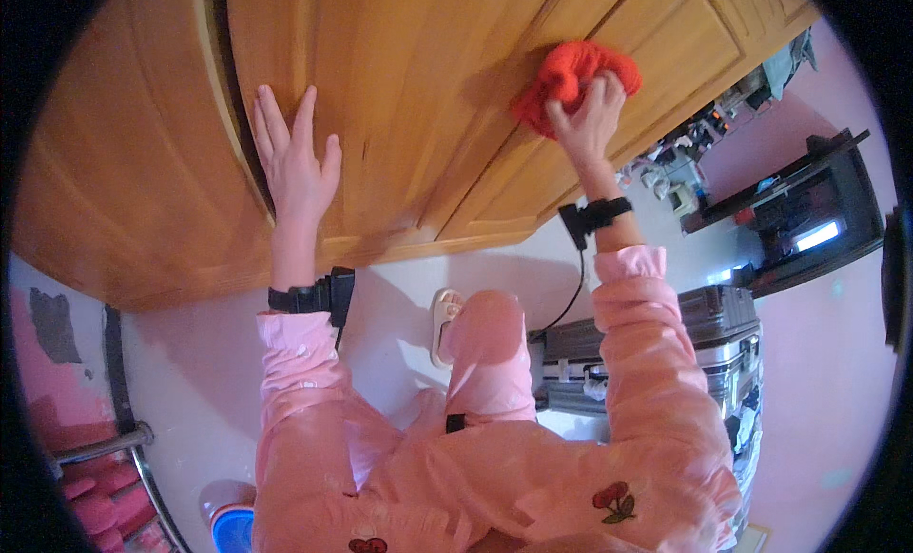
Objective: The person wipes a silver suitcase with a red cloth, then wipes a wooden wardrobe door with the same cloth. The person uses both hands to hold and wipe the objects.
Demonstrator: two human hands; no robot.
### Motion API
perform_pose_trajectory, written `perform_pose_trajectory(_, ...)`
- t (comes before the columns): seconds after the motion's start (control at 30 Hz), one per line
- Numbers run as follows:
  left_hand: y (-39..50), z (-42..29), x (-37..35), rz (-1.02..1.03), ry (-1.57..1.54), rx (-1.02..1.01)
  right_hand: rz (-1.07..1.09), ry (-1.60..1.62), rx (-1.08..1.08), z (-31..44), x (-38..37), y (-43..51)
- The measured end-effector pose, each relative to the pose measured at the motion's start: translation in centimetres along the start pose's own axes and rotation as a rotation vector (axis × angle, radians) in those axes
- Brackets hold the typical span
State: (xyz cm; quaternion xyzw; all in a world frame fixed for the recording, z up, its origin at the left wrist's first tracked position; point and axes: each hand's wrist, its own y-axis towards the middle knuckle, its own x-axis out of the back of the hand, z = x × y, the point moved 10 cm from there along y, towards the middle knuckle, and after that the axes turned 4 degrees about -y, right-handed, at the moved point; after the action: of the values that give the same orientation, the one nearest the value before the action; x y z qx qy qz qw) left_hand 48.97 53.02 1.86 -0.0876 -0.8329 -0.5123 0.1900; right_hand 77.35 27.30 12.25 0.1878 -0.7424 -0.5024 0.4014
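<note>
My right hand (593,114) presses a crumpled red cloth (570,71) against the front of a wooden wardrobe (399,125), across the seam between two panelled doors. The fingers are bent into the cloth, hiding part of it. Farther left, my left hand (299,164) rests on the same wood with its fingers spread and nothing in it. It lies beside the dark gap at the edge of a door panel that stands slightly ajar. Each wrist wears a black strap with a small device and a cable.
Hard suitcases (717,339) are stacked at the right, near the pink wall (806,389). A blue basin (234,530) stands on the floor at lower left, close to a metal railing (107,449). Beyond the wardrobe's right end is a cluttered rack (720,114) and a dark-framed doorway (806,218).
</note>
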Motion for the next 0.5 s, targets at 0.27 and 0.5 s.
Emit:
perform_pose_trajectory(0.27,-0.3,0.3,-0.6,-0.006,0.032,-0.018,-0.240,0.100,-0.114,0.3,2.5,3.7)
perform_pose_trajectory(0.5,-0.4,0.4,-1.1,0.001,0.061,-0.043,-0.251,0.276,-0.582,-1.2,-4.8,-9.9)
